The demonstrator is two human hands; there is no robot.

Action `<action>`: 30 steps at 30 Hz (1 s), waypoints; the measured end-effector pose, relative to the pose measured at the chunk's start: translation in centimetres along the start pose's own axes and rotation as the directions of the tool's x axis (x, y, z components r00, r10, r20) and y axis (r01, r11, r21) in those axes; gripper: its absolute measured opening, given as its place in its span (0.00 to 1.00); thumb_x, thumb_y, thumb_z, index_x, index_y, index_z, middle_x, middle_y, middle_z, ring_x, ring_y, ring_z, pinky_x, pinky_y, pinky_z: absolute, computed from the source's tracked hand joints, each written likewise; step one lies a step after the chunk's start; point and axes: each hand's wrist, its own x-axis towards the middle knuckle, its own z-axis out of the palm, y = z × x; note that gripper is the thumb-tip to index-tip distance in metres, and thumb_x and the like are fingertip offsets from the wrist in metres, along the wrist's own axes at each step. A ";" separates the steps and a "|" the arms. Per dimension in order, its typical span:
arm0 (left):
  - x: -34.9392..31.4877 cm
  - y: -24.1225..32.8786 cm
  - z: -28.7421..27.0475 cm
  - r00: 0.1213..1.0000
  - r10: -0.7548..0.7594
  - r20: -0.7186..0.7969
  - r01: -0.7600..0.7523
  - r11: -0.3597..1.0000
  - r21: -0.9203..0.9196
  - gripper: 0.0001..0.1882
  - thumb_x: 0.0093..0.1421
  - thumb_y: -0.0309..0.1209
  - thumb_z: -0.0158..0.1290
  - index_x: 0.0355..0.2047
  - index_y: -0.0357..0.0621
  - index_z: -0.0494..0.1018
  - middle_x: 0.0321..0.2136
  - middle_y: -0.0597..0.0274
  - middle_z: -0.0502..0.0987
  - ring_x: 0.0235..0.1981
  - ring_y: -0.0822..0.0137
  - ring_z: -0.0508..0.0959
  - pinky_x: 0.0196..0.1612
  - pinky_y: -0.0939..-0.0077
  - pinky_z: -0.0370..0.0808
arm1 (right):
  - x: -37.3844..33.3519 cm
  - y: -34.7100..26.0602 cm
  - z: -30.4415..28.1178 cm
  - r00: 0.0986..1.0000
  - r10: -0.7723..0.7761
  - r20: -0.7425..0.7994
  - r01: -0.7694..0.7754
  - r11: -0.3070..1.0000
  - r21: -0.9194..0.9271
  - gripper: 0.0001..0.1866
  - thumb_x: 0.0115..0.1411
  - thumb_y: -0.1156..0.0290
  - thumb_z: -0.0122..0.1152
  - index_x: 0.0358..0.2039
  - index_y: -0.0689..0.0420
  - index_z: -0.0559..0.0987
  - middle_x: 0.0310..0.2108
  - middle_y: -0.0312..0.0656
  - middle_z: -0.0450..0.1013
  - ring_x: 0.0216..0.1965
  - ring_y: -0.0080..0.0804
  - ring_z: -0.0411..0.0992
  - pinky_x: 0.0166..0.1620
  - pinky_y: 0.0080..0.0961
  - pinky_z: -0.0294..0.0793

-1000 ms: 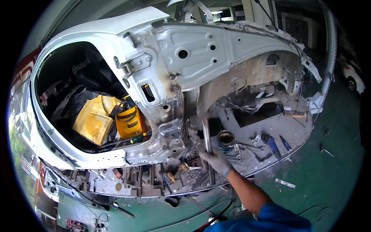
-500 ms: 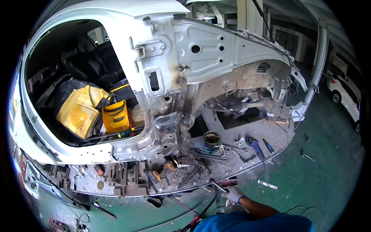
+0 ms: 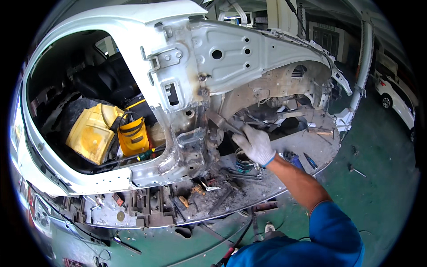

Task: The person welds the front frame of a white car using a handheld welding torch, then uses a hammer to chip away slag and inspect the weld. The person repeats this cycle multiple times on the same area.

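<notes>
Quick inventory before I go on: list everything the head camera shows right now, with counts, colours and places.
car body shell: one, white, stripped, fills the upper frame
yellow container: one, inside the door opening, left
yellow tool bag: one, beside the container
screwdriver: one, green and red handle, on the door sill
round can: one, dark, below the gloved hand
work platform: one, grey, dirty, strewn with scrap and tools
floor: green
parked car: one, white, far right
metal bar: one, grey, held against the pillar base
right hand: white glove, gripping the bar
left hand: out of view
</notes>
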 end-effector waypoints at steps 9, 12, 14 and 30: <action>0.1 4.7 -2.2 0.998 0.058 -0.005 -0.057 0.989 0.134 0.30 0.66 0.61 0.50 0.43 0.48 0.85 0.41 0.48 0.85 0.43 0.47 0.85 0.45 0.49 0.79 | 7.4 -0.2 0.2 0.998 0.046 -0.048 -0.046 0.999 0.014 0.30 0.68 0.37 0.52 0.37 0.56 0.77 0.24 0.51 0.79 0.27 0.55 0.80 0.29 0.49 0.79; 0.1 6.7 -2.0 0.996 0.092 0.013 -0.093 0.978 0.185 0.30 0.66 0.61 0.50 0.44 0.48 0.85 0.41 0.49 0.85 0.43 0.48 0.85 0.45 0.49 0.79 | 7.1 1.4 0.5 1.000 0.017 -0.026 -0.015 0.997 0.070 0.31 0.69 0.35 0.50 0.39 0.54 0.78 0.23 0.51 0.79 0.26 0.55 0.80 0.28 0.49 0.78; 0.1 8.4 -2.0 0.993 0.116 0.026 -0.118 0.969 0.219 0.30 0.66 0.61 0.50 0.44 0.49 0.85 0.42 0.50 0.85 0.44 0.49 0.85 0.45 0.49 0.79 | 7.4 2.7 0.4 0.985 0.106 0.133 -0.100 0.994 -0.050 0.32 0.69 0.33 0.48 0.39 0.53 0.78 0.23 0.51 0.78 0.25 0.54 0.80 0.27 0.50 0.78; -3.2 18.3 -0.9 0.997 0.061 0.050 -0.075 0.927 0.366 0.27 0.67 0.60 0.52 0.48 0.53 0.85 0.47 0.58 0.85 0.47 0.53 0.85 0.46 0.48 0.79 | -32.7 10.3 4.6 0.082 0.452 0.888 -0.525 0.777 -0.347 0.36 0.60 0.34 0.58 0.58 0.48 0.80 0.57 0.53 0.78 0.53 0.54 0.79 0.54 0.51 0.79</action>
